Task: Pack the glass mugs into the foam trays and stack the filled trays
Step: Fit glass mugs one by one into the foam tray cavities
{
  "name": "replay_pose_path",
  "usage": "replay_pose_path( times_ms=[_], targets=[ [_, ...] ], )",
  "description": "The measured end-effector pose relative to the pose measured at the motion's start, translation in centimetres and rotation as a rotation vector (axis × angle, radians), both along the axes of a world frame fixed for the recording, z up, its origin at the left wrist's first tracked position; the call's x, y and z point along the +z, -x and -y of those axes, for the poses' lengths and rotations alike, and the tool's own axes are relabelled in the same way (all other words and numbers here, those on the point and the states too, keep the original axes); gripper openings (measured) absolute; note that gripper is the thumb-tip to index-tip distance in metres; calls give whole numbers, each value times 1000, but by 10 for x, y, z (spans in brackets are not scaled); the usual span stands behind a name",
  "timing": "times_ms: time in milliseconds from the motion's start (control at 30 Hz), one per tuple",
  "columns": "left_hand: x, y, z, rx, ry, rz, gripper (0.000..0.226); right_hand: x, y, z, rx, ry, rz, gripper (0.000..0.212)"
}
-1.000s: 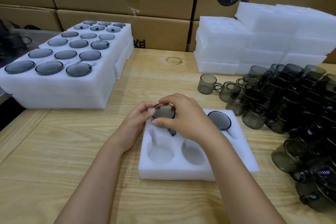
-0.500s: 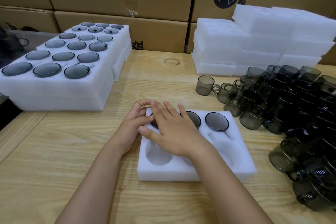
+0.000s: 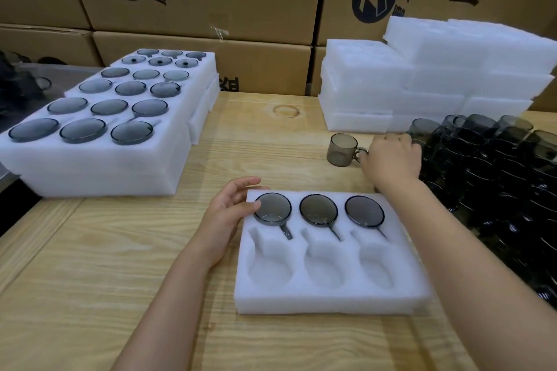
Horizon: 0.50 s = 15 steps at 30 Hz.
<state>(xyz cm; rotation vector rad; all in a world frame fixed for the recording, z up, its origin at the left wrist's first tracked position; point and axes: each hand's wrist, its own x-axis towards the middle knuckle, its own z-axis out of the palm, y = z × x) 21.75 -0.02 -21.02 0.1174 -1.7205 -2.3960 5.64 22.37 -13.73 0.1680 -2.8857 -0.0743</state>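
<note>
Since half a second back my right hand [image 3: 391,156] left the tray [image 3: 328,301] for the loose mug pile [image 3: 494,165], cut off at right; fingers curled down, grip hidden, can't tell. My left hand [image 3: 232,208] rests on the white foam edge, fingers straight and loose. Three smoky round glass mugs [image 3: 319,209] sit in the tray's far row.

Left hand [image 3: 230,214] relaxed, fingers straight; right hand [image 3: 391,159] outstretched (fingers curled).

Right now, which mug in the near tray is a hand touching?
The leftmost mug: the left hand has its thumb on the rim. The middle mug and right mug sit untouched.
</note>
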Motion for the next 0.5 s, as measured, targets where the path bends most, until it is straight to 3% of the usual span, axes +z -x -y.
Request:
replay_pose_path(
  times_ms=[233, 500],
  targets=[
    [-1, 1, 0, 24, -9, 7, 34, -14, 24, 1, -57, -186, 92, 23],
    [-1, 1, 2, 32, 5, 7, 33, -15, 22, -1, -59, -172, 74, 18]
  ],
)
